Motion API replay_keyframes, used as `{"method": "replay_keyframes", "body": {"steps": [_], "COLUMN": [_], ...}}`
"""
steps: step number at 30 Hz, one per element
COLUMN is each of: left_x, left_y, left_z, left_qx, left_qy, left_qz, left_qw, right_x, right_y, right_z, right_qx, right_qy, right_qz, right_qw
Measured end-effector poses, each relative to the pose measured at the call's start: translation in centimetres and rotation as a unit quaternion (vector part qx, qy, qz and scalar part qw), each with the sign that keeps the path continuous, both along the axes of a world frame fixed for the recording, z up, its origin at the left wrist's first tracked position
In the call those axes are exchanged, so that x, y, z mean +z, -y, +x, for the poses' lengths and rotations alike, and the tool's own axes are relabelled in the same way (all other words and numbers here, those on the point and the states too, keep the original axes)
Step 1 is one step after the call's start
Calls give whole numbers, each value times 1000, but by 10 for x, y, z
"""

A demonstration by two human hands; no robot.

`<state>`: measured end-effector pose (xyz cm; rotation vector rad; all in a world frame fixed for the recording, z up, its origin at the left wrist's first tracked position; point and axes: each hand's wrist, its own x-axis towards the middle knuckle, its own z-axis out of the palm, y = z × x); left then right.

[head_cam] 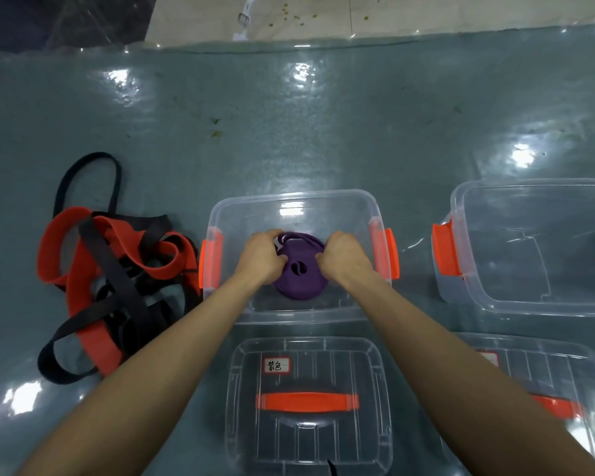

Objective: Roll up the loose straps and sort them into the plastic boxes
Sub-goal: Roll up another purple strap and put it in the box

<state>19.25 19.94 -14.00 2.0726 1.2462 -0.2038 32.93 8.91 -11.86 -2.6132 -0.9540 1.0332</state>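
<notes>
Head view looks down into my clear plastic box with orange side clips (291,195). My left hand (260,257) and my right hand (344,257) both curl their fingers round the rolled-up purple strap (299,286), which sits inside that box. A second clear plastic box (461,207) stands to the right. A clear lid with an orange handle (306,441) lies near me. A tangled pile of red and black straps (110,269) lies to the left on the shiny grey-green sheet (289,132). Pale floor (323,12) shows beyond.
</notes>
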Motion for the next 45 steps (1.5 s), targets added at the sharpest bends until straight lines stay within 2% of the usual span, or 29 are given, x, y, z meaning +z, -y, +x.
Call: {"method": "replay_keyframes", "body": {"steps": [4,8,12,19,21,24,28,32,35,38,42,45], "left_x": [2,3,4,6,8,12,16,14,9,7,5,7], "left_y": [-2,-4,-9,-14,-11,-6,0,5,3,1,-2,-1], "left_z": [-1,-3,-7,-9,-5,0,3,3,-1,-3,-6,-8], "left_qx": [40,8,0,7,14,-15,10,120,167,193,215,208], "left_qy": [-4,-29,-34,-57,-56,-110,-145,-82,-44,-33,-17,-3], "left_qz": [-22,-19,-5,-20,-52,-100,-182,-258,-298,-322,-342,-334], "left_qw": [999,999,999,998,997,989,972,955,939,926,915,919], "right_x": [-1,0,-5,-8,-7,-5,-3,-4,-2,-2,-1,4], "right_y": [0,1,3,0,0,-2,-3,-2,-4,-4,-3,0], "right_z": [-1,1,4,7,7,6,5,2,-1,-3,-3,-3], "right_qx": [9,21,-21,-31,-28,-32,30,55,105,127,87,77], "right_qy": [9,22,-12,-5,-1,2,25,15,41,57,37,21], "right_qz": [-10,-17,24,52,53,44,-3,6,3,0,11,9], "right_qw": [1000,999,999,998,998,999,999,998,994,990,996,997]}}
